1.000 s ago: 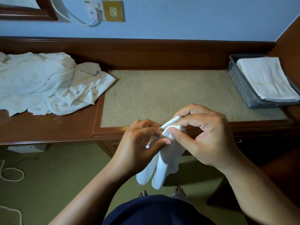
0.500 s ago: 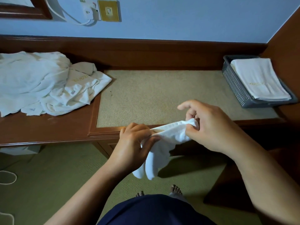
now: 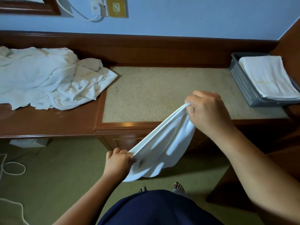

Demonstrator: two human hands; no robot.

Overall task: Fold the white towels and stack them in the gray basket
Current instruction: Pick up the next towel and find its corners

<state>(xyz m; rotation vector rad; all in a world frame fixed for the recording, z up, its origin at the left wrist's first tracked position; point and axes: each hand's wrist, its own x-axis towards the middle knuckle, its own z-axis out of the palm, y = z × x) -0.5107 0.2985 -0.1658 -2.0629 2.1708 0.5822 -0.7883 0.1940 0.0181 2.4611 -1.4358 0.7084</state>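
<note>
A soft white towel [image 3: 164, 148] hangs limp before the glossy wooden desk [image 3: 48, 122], stretched into a slanting band, its lower edge sagging in scallops; the left hand [image 3: 117, 161] pinches one corner below the desk's front edge; the right hand [image 3: 206, 111] fists the other over the desk's grainy beige inlay [image 3: 154, 95]; the perforated gray basket [image 3: 241, 85], holding flat folded towels [image 3: 267, 75], sits at the desk's right end; half a second ago the hands were close, the cloth bunched.
</note>
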